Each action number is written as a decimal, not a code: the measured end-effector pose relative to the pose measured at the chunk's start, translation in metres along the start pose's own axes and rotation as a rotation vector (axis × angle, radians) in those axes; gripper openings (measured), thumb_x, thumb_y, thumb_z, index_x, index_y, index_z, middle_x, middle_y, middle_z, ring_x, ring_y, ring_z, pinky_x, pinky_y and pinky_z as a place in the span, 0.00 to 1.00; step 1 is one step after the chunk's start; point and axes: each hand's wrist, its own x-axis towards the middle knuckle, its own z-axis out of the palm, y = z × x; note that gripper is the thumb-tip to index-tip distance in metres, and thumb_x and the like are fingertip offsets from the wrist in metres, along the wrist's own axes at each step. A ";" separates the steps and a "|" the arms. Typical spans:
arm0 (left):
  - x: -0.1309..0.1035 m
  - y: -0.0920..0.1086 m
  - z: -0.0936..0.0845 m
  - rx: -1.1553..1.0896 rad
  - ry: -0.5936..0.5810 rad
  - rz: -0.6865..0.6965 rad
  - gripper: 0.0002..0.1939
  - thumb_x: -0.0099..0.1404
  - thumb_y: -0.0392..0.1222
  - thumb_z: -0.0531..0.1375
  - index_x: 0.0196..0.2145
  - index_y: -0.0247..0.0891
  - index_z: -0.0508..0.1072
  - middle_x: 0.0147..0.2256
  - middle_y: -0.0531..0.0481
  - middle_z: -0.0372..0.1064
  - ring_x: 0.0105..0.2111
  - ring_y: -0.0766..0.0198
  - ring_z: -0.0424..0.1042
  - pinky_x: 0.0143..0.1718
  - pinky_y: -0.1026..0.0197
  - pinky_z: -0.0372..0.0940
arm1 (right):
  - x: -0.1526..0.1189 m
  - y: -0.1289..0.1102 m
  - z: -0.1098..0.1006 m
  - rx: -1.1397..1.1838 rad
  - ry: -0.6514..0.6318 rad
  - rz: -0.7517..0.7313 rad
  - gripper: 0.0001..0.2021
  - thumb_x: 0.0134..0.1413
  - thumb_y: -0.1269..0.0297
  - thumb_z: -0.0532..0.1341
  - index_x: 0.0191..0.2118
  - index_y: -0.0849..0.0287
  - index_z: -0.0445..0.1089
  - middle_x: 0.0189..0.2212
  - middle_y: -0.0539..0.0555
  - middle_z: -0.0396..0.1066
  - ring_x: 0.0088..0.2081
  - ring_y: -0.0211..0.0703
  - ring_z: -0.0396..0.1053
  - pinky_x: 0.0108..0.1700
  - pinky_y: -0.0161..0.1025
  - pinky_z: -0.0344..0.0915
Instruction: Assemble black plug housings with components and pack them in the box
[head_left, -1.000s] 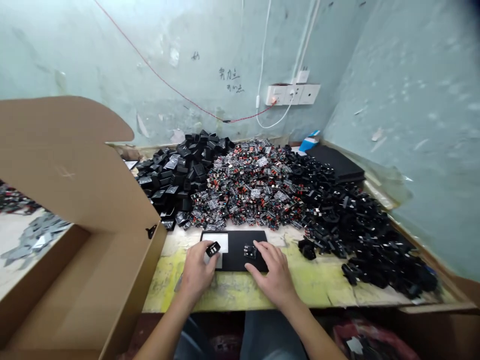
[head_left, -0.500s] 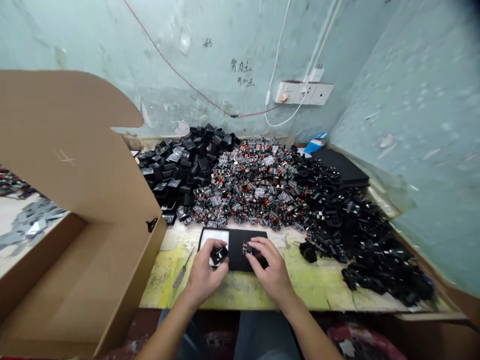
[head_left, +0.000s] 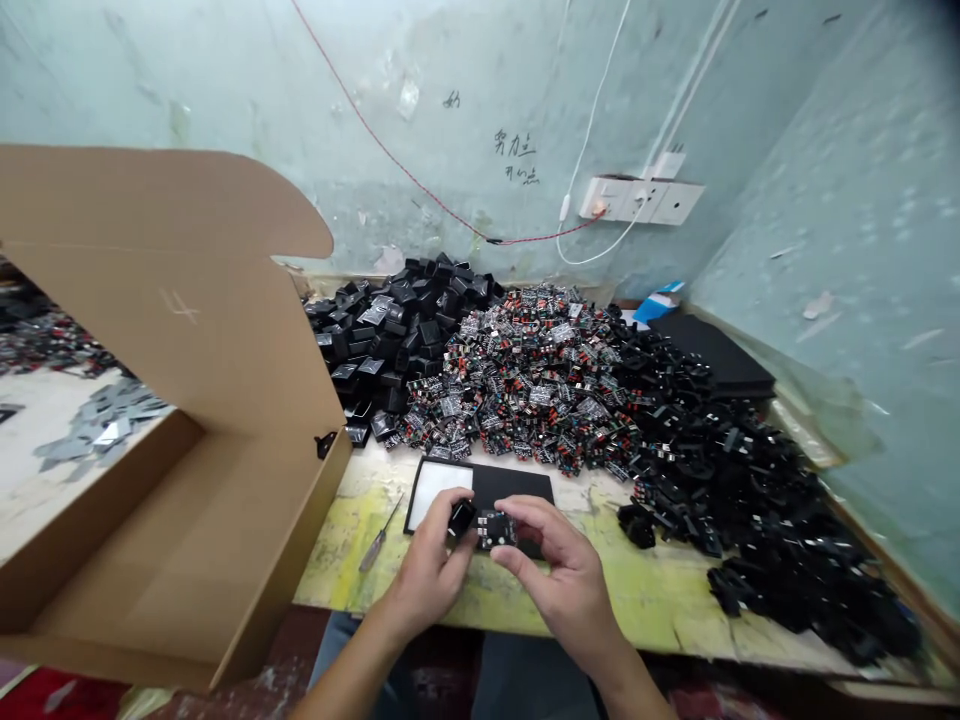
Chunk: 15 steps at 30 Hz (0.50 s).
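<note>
My left hand (head_left: pixel 435 560) is closed on a small black plastic housing (head_left: pixel 461 518). Between the thumb and fingers of my right hand (head_left: pixel 551 560) is a small circuit board (head_left: pixel 496 530), its left end close to the housing. Whether board and housing touch I cannot tell. Under and behind both hands lies a flat black tray (head_left: pixel 517 483) with a white sheet (head_left: pixel 442 482) in its left part. Farther back are a heap of black housings (head_left: pixel 397 320) and a heap of circuit boards (head_left: pixel 540 370).
An open cardboard box (head_left: pixel 150 540) stands at the left. A screwdriver (head_left: pixel 381 535) lies left of the tray. Black parts (head_left: pixel 750 480) are heaped at the right, beside stacked black sheets (head_left: pixel 709 350). A socket strip (head_left: pixel 641 200) is on the wall.
My hands have come closer together, bringing the circuit board up beside the black housing. The board now shows its flat face. The whole view has shifted a little.
</note>
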 end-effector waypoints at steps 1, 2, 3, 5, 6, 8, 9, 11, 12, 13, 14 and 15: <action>-0.002 0.003 -0.001 -0.003 -0.030 0.006 0.23 0.74 0.36 0.57 0.64 0.45 0.62 0.57 0.39 0.69 0.57 0.51 0.72 0.60 0.47 0.68 | 0.001 -0.004 -0.001 -0.016 -0.007 -0.020 0.18 0.62 0.60 0.73 0.56 0.48 0.78 0.52 0.59 0.78 0.52 0.52 0.78 0.48 0.44 0.81; -0.003 0.007 -0.003 -0.010 -0.063 0.014 0.25 0.74 0.36 0.57 0.66 0.45 0.60 0.59 0.38 0.67 0.59 0.51 0.70 0.62 0.47 0.66 | 0.002 -0.008 -0.003 -0.030 -0.016 -0.045 0.19 0.61 0.59 0.73 0.56 0.49 0.78 0.51 0.58 0.78 0.51 0.52 0.78 0.48 0.44 0.81; -0.004 0.011 -0.004 -0.020 -0.097 0.024 0.27 0.74 0.35 0.57 0.67 0.45 0.59 0.61 0.38 0.65 0.61 0.50 0.68 0.63 0.46 0.65 | 0.004 -0.011 -0.005 -0.043 -0.026 -0.071 0.19 0.60 0.58 0.74 0.56 0.49 0.78 0.51 0.58 0.79 0.51 0.52 0.79 0.48 0.44 0.81; -0.005 0.017 -0.007 -0.042 -0.141 0.049 0.28 0.73 0.33 0.58 0.67 0.45 0.59 0.62 0.38 0.63 0.63 0.49 0.65 0.64 0.46 0.63 | 0.005 -0.015 -0.010 -0.079 -0.046 -0.124 0.19 0.59 0.57 0.74 0.55 0.49 0.79 0.50 0.58 0.79 0.51 0.52 0.79 0.50 0.44 0.81; -0.005 0.019 -0.008 -0.051 -0.148 0.059 0.27 0.72 0.33 0.59 0.66 0.45 0.60 0.61 0.39 0.63 0.62 0.49 0.65 0.64 0.46 0.63 | 0.005 -0.016 -0.012 -0.099 -0.052 -0.146 0.19 0.60 0.57 0.74 0.55 0.49 0.79 0.50 0.58 0.79 0.51 0.51 0.79 0.50 0.44 0.80; -0.004 0.022 -0.009 -0.066 -0.148 0.061 0.25 0.71 0.32 0.60 0.63 0.45 0.62 0.58 0.41 0.64 0.59 0.51 0.66 0.61 0.49 0.64 | 0.004 -0.017 -0.018 -0.124 -0.056 -0.180 0.18 0.61 0.58 0.73 0.56 0.47 0.78 0.51 0.57 0.79 0.51 0.50 0.79 0.52 0.44 0.80; -0.004 0.023 -0.009 -0.072 -0.143 0.052 0.25 0.70 0.32 0.61 0.61 0.45 0.63 0.57 0.42 0.65 0.56 0.52 0.67 0.58 0.51 0.65 | 0.003 -0.016 -0.020 -0.131 -0.059 -0.189 0.19 0.62 0.58 0.73 0.57 0.47 0.78 0.51 0.57 0.79 0.51 0.50 0.79 0.53 0.45 0.79; -0.004 0.023 -0.008 -0.081 -0.139 0.019 0.24 0.68 0.32 0.62 0.59 0.45 0.64 0.53 0.44 0.67 0.51 0.55 0.69 0.54 0.54 0.66 | 0.001 -0.016 -0.022 -0.144 -0.062 -0.194 0.20 0.61 0.58 0.73 0.58 0.46 0.77 0.52 0.57 0.78 0.52 0.50 0.79 0.53 0.45 0.79; -0.004 0.023 -0.006 -0.082 -0.140 0.000 0.24 0.68 0.32 0.63 0.59 0.44 0.64 0.52 0.45 0.67 0.49 0.56 0.69 0.52 0.55 0.66 | 0.000 -0.017 -0.023 -0.154 -0.061 -0.194 0.22 0.61 0.58 0.73 0.59 0.46 0.76 0.52 0.57 0.79 0.52 0.50 0.79 0.53 0.44 0.80; -0.005 0.023 -0.005 -0.081 -0.137 -0.018 0.24 0.67 0.32 0.63 0.58 0.44 0.65 0.51 0.46 0.68 0.47 0.57 0.69 0.50 0.56 0.65 | -0.001 -0.018 -0.023 -0.167 -0.061 -0.197 0.23 0.61 0.59 0.74 0.60 0.46 0.75 0.51 0.57 0.79 0.52 0.50 0.79 0.52 0.44 0.80; -0.005 0.023 -0.003 -0.079 -0.130 -0.032 0.24 0.66 0.32 0.64 0.57 0.44 0.65 0.50 0.47 0.69 0.46 0.58 0.70 0.48 0.57 0.65 | -0.001 -0.020 -0.022 -0.182 -0.059 -0.207 0.24 0.60 0.59 0.74 0.61 0.47 0.74 0.51 0.57 0.80 0.52 0.51 0.79 0.52 0.44 0.80; -0.005 0.023 -0.002 -0.079 -0.123 -0.042 0.24 0.65 0.32 0.64 0.57 0.44 0.66 0.49 0.48 0.70 0.45 0.58 0.70 0.47 0.58 0.65 | -0.001 -0.021 -0.021 -0.199 -0.060 -0.225 0.26 0.60 0.60 0.74 0.62 0.47 0.74 0.51 0.57 0.80 0.52 0.51 0.80 0.53 0.44 0.80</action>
